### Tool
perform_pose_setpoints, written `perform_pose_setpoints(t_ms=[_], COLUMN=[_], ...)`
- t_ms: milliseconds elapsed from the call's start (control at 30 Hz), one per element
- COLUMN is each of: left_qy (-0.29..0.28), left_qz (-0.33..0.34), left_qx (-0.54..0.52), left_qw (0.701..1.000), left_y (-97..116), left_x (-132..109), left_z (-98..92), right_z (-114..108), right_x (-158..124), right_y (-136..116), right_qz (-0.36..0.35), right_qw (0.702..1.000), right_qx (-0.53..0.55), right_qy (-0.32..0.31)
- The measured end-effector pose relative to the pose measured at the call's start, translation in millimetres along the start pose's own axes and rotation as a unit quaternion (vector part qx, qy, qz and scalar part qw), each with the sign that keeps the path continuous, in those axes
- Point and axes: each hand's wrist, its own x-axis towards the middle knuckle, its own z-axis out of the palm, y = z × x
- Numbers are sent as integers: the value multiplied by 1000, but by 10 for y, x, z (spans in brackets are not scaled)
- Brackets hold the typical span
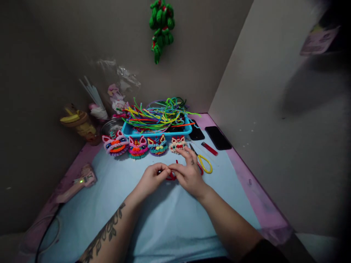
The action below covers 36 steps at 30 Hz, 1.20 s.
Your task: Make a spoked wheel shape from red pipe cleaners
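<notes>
My left hand (153,178) and my right hand (189,176) meet above the blue cloth, thumbs and forefingers pinched together on a bent red pipe cleaner (171,176). Part of the red piece is hidden behind the fingers. The other fingers of my right hand are raised. Just beyond my hands stands a row of pipe-cleaner animal heads: a lilac one (116,144), a pink one (138,148), a blue one (157,145) and a cream one (175,144). Scissors (207,165) with yellow and red handles lie beside my right hand, partly covered by it.
Behind the heads sits a blue tray (156,134) heaped with coloured pipe cleaners (161,115). At right lie a red lighter (210,149) and two phones, one black phone (218,138) near the wall. A pink glue gun (82,181) with a green light rests at left.
</notes>
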Motion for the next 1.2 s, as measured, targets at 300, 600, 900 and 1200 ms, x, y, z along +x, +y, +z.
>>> perform_pose_setpoints(t_ms=[300, 600, 900, 1200], left_qy=[89, 5, -2, -29], left_qz=[150, -12, 11, 60], left_qx=[227, -43, -6, 64], left_qw=[958, 999, 1000, 996], left_y=[-116, -81, -61, -19], left_x=[-17, 29, 18, -3], left_z=[50, -19, -6, -88], right_z=[117, 74, 78, 53], right_x=[-19, -15, -3, 19], right_y=[44, 31, 10, 36], right_qz=[21, 40, 72, 115], right_qw=[999, 997, 992, 973], right_qx=[-11, 32, 83, 166], right_qy=[-26, -51, -58, -114])
